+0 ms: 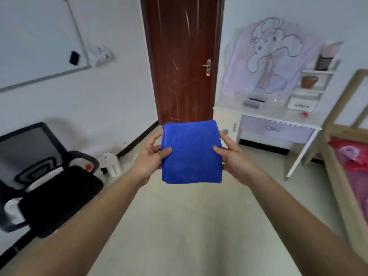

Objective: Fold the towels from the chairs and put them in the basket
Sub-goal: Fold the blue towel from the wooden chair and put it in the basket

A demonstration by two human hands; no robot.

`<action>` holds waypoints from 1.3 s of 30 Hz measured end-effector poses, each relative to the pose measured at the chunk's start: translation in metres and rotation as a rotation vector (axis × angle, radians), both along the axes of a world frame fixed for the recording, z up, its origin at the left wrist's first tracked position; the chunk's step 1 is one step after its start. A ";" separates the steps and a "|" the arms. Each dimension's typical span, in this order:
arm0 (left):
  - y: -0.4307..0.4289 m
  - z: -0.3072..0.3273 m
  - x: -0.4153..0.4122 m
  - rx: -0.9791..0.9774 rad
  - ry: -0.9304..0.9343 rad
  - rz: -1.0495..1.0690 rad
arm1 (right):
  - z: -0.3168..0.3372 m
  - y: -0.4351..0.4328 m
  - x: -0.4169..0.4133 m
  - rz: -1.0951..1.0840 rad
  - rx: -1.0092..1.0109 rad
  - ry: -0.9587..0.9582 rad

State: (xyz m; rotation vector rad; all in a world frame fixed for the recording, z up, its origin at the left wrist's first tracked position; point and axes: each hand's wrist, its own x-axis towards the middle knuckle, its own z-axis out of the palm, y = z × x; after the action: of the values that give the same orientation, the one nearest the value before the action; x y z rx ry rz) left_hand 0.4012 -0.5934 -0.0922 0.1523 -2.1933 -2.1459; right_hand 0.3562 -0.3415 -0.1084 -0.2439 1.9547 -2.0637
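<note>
A blue towel (191,152), folded into a thick rectangle, is held out in front of me above the floor. My left hand (150,158) grips its left edge, thumb on top. Its right edge is pinched by my right hand (232,156) in the same way. A black office chair (49,192) with a mesh back stands at the lower left, its seat bare. No basket is in view.
A dark wooden door (183,60) is straight ahead. A white desk with lilac drawers (276,128) stands right of it, and a wooden bed frame (342,152) at the far right. A white kettle-like pot (112,164) sits on the floor by the chair. A whiteboard (35,42) hangs on the left wall.
</note>
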 end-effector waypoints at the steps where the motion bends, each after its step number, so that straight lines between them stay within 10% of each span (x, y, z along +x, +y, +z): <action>1: 0.020 -0.002 -0.033 0.002 -0.006 -0.049 | -0.004 0.022 -0.020 -0.050 -0.012 -0.008; 39: 0.295 -0.066 -0.944 -0.085 -0.097 -0.576 | -0.060 0.274 -0.798 -0.613 0.026 -0.186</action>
State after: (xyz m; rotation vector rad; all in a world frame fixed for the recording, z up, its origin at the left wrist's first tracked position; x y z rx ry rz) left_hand -0.5431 -0.2981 -0.1581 -0.4444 -2.6259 -2.3300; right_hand -0.4419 -0.0678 -0.1682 0.6069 2.1106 -2.2908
